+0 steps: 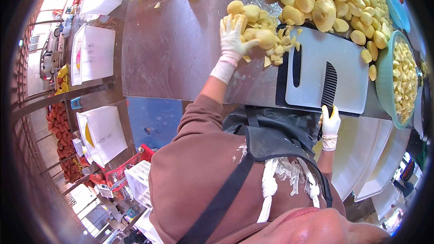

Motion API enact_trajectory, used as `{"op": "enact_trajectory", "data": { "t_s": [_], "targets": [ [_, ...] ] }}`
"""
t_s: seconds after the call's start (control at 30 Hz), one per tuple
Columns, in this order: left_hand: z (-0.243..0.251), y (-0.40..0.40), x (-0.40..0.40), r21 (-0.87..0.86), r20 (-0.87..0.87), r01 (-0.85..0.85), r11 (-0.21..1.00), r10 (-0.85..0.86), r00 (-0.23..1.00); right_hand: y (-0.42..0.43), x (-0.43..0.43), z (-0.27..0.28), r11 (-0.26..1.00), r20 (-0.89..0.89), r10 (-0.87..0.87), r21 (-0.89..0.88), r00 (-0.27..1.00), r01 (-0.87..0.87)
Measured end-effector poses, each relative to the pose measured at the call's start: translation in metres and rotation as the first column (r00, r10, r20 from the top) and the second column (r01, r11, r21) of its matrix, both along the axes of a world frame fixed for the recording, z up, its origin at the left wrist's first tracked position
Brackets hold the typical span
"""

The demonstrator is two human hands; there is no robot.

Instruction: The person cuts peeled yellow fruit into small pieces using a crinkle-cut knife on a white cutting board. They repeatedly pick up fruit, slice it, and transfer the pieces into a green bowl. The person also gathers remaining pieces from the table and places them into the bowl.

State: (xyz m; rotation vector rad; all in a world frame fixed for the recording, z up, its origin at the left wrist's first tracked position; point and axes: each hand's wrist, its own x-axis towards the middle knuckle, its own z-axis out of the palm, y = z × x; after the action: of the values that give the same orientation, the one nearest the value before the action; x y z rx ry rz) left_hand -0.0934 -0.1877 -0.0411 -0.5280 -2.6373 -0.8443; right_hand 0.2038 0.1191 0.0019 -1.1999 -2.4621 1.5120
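Note:
My gloved left hand [234, 37] lies with fingers spread against a small group of peeled potatoes [252, 13] and cut pieces [276, 52] on the metal table; whether it grips one I cannot tell. In my gloved right hand [330, 122] is the handle of a crinkle-cut knife [329, 84], its ridged blade over a white cutting board [349, 71]. A large pile of peeled potatoes [305, 1] lies beyond the board. At the right, a green basin [385, 78] holds cut potato pieces [403, 81].
The steel table [169, 51] extends to the left. A blue basin [397, 8] stands at the far right. White bins [96, 54] stand past the table's left end, with a red basket [145, 152] and red mesh sacks [62, 135] lower down. Large white tubs [356, 149] are below the table at right.

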Motion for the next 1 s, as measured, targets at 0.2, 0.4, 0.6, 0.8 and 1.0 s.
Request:
{"op": "enact_trajectory", "data": {
  "t_s": [0.2,0.4,0.6,0.8,1.0],
  "targets": [
    [-0.005,0.06,-0.07,0.056,0.062,0.073,0.996,-0.077,0.995,-0.007,-0.01,0.004,0.998,-0.012,0.018,-0.06,1.0,-0.018],
    [0.017,0.024,-0.077,0.736,0.157,-0.197,0.648,0.119,0.98,-0.006,-0.007,0.006,0.996,-0.022,-0.063,-0.069,0.998,0.061],
    [0.017,0.003,-0.031,0.288,0.358,-0.101,0.952,-0.009,0.934,-0.002,-0.01,0.0,0.989,-0.01,-0.098,-0.116,0.995,0.096],
    [0.014,0.031,-0.062,0.077,0.431,0.036,0.996,-0.066,0.9,-0.002,-0.011,-0.004,0.978,-0.034,-0.141,-0.157,0.989,0.134],
    [0.028,0.038,-0.075,-0.044,0.507,0.068,0.997,-0.036,0.861,-0.002,-0.01,-0.006,0.966,-0.028,-0.191,-0.182,0.981,0.183]
  ]
}}
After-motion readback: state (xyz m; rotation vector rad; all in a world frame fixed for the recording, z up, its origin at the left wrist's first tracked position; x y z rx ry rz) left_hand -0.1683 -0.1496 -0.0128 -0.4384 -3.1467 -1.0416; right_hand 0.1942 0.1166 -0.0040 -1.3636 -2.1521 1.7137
